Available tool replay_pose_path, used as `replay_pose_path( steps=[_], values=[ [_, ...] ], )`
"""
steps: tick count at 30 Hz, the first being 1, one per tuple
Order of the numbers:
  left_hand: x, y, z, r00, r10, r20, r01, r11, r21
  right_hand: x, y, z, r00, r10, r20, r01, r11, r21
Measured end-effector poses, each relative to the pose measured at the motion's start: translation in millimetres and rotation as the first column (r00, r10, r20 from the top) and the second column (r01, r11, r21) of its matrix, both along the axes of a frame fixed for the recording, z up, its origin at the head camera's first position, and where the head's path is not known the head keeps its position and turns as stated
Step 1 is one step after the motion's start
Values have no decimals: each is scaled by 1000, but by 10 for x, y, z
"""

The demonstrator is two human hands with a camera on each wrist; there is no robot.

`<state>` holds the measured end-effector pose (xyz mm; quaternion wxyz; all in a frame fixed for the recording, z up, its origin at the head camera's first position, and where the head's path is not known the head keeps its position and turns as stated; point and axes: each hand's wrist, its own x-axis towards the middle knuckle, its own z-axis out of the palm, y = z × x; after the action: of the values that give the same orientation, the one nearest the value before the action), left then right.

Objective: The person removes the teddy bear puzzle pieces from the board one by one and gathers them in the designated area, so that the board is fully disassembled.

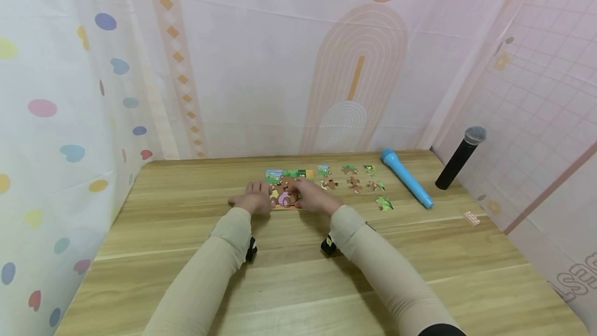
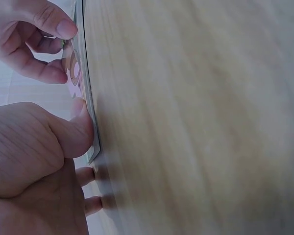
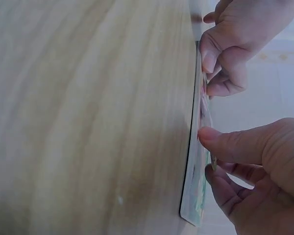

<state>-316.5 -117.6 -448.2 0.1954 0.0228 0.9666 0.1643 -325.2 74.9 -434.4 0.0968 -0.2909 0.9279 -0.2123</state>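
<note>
A jigsaw puzzle board (image 1: 285,208) with a brown bear picture lies flat on the wooden table. My left hand (image 1: 254,198) rests at its left edge; its thumb (image 2: 81,127) presses on the board's near edge, while other fingers touch the table beside it. With thumb and fingers, my right hand (image 1: 314,196) pinches a thin puzzle piece (image 3: 213,160), tilted up over the right part of the board. In the left wrist view, pink and brown print (image 2: 74,71) shows between the hands. The hands hide part of the picture.
Several loose puzzle pieces (image 1: 354,184) lie right of the board, with a green piece (image 1: 384,203) nearest me. Farther right are a blue microphone (image 1: 407,178), an upright black microphone (image 1: 459,161) and a small pale item (image 1: 472,218). A patterned curtain (image 1: 252,92) hangs behind the table.
</note>
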Motion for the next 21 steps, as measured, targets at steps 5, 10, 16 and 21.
replay_pose_path(
  steps=[5,10,16,21],
  values=[
    [1,-5,8,1000,-1,0,1,1000,2,7,2,-18,1000,7,-7,-7,1000,-1],
    [-10,-11,2,1000,-1,5,1,1000,4,6,-4,-32,1000,9,-12,-9,1000,-4],
    [-43,-19,-42,1000,-9,-6,9,1000,6,14,20,-23,1000,1,-10,-1,1000,-21],
    [-49,-32,-67,1000,-18,1,18,1000,6,62,84,14,1000,-23,17,24,998,-53]
  ],
)
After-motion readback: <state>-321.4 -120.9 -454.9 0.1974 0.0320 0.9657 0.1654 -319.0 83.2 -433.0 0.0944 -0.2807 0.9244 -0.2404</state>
